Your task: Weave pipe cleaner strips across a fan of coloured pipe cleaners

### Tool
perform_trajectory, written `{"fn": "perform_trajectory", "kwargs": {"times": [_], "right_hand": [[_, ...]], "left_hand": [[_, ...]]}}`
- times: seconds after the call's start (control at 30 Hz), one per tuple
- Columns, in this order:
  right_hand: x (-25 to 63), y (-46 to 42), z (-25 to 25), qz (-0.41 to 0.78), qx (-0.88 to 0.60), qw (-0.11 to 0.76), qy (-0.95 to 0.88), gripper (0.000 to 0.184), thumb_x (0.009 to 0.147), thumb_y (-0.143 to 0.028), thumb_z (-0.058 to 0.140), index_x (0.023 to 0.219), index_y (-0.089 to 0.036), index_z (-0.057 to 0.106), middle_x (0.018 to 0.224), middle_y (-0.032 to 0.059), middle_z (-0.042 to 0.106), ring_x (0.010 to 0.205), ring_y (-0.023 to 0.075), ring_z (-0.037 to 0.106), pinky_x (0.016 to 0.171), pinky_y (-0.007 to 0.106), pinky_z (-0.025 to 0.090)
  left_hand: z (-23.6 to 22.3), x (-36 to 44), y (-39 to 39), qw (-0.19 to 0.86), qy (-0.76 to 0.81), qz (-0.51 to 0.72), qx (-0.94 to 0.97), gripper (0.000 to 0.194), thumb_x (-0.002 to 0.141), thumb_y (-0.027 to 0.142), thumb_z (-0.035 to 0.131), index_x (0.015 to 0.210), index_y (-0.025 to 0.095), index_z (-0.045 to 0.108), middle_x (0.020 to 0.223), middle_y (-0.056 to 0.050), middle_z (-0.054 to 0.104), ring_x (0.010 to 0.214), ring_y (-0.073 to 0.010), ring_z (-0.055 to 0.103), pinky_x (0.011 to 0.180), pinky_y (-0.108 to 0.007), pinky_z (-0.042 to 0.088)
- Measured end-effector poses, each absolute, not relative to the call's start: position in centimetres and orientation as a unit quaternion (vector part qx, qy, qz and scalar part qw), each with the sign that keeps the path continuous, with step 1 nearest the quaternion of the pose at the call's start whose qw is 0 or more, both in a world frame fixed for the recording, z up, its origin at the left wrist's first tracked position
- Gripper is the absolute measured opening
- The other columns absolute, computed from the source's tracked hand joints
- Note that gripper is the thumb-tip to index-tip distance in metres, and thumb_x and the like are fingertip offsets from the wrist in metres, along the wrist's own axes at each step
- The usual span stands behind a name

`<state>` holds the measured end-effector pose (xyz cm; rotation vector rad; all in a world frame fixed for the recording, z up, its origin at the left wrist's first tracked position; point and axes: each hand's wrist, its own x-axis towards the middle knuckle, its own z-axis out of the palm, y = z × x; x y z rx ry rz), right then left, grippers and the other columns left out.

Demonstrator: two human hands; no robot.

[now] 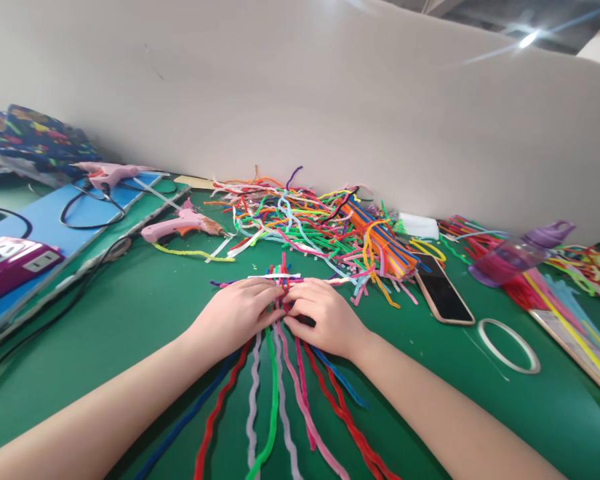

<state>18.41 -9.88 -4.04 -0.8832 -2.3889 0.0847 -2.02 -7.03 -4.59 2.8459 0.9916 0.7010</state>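
Observation:
Several coloured pipe cleaners fan out toward me over the green table, among them a green pipe cleaner (273, 400), a pink pipe cleaner (305, 407) and a red pipe cleaner (215, 417). Their far ends come together by a white strip (275, 275), where more pipe cleaners lie crosswise. My left hand (245, 308) is closed at this junction, fingertips pinching the strands. Right beside it, my right hand (326, 317) pinches the same bunch with thumb and fingers. The fingers hide exactly which strands are gripped.
Behind my hands lies a big heap of pipe cleaners (290, 220). Pink glue guns (183, 223) and a purple power strip (20, 267) are on the left. To the right lie a phone (445, 293), a tape roll (509, 347) and a purple-lidded bottle (517, 257).

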Motion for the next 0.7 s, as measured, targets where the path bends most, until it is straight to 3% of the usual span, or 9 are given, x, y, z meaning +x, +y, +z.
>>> {"fn": "perform_trajectory", "kwargs": {"times": [0.43, 0.7], "right_hand": [[18.48, -10.08, -3.92, 0.03, -0.342, 0.287, -0.894, 0.007, 0.086, -0.024, 0.06, 0.081, -0.021, 0.065, 0.091, 0.0021, 0.07, 0.093, 0.0168, 0.061, 0.1, 0.04, 0.036], [18.53, -10.22, -3.94, 0.043, -0.341, 0.286, -0.894, 0.008, 0.085, -0.025, 0.06, 0.082, -0.022, 0.066, 0.091, 0.0003, 0.07, 0.095, 0.0151, 0.061, 0.107, 0.042, 0.028]], "left_hand": [[-4.95, -2.09, -7.6, 0.031, 0.38, 0.193, 0.904, 0.034, 0.093, 0.041, 0.045, 0.113, 0.022, 0.065, 0.116, -0.008, 0.068, 0.106, -0.0223, 0.064, 0.085, -0.034, 0.056], [-4.7, -2.13, -7.46, 0.059, 0.331, 0.198, 0.921, 0.031, 0.094, 0.034, 0.044, 0.104, 0.022, 0.071, 0.122, -0.005, 0.066, 0.114, -0.0204, 0.061, 0.103, -0.036, 0.046]]}}
